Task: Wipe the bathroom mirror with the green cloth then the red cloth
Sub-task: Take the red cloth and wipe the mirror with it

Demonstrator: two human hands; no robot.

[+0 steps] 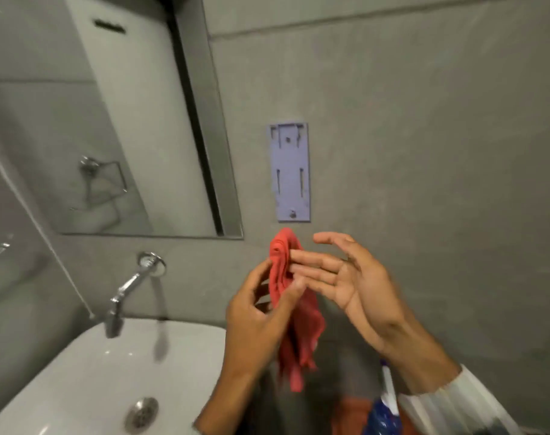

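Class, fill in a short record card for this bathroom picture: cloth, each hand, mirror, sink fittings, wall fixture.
cloth: red cloth, bunched, hanging down between the hands
left hand: left hand pinches the cloth with its fingers
right hand: right hand open, fingertips on the cloth
mirror: mirror up left, not being touched
sink fittings: chrome tap over white sink
wall fixture: purple plate above the cloth

Sink [79, 365]: white, lower left
Tap [126, 290]: chrome, above sink
Bracket [290, 172]: purple, on grey wall
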